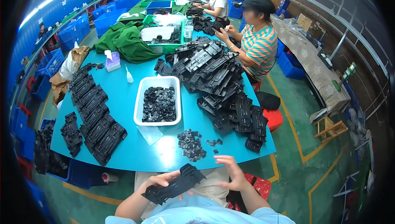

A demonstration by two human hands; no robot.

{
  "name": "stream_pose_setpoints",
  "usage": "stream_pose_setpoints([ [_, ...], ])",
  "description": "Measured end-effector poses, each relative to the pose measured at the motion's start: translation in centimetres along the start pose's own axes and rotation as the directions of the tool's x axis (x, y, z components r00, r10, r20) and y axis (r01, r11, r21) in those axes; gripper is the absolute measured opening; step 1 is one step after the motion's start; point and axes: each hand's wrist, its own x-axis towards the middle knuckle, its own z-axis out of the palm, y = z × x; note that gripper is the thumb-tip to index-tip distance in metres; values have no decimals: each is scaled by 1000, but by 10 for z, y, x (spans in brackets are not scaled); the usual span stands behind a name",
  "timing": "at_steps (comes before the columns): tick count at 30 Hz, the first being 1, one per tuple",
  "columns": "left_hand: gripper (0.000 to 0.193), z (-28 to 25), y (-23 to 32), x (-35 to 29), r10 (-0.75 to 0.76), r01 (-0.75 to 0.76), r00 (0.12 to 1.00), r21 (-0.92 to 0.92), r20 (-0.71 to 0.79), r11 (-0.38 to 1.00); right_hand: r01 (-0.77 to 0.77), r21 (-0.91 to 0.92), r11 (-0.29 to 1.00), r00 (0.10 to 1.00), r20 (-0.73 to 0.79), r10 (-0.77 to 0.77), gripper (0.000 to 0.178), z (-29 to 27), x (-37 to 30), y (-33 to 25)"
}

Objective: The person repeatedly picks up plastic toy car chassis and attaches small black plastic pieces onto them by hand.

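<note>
My left hand [161, 179] grips a long black moulded plastic part [177, 185] over my lap, just off the table's near edge. To its right, my right hand [231, 174] is raised with its fingers apart and nothing in it. A small heap of little black plastic pieces [191, 145] lies on the table ahead of my hands, with a few loose ones [214, 142] beside it. Beyond the heap, a white tray [177, 100] holds many more such small pieces.
Long black parts are piled high [214, 72] at the right; overlapping rows [92, 113] lie at the left of the blue table [123, 142]. A dropper bottle [129, 76], tissue pack [112, 61] and green cloth [127, 41] sit farther back. A co-worker [259, 39] sits at the right side.
</note>
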Motion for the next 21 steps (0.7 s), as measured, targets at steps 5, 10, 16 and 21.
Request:
stream_pose_setpoints([
  [5, 89, -20, -21, -54, 61, -67, 996, 98, 58, 993, -581, -287, 762, 812, -273, 516, 37, 20, -81, 50],
  [10, 83, -35, -46, -72, 48, -44, 998, 131, -28, 990, -560, -620, 550, 826, -475, 304, 34, 59, -131, 79],
  [16, 80, -32, -57, -76, 110, -89, 990, 224, -83, 970, -538, -573, 618, 838, -287, 464, 20, 45, -119, 106],
  [21, 78, -25, -61, -91, 174, -154, 982, 223, -72, 963, -646, -374, 665, 361, 618, 698, 19, 10, -151, 65],
])
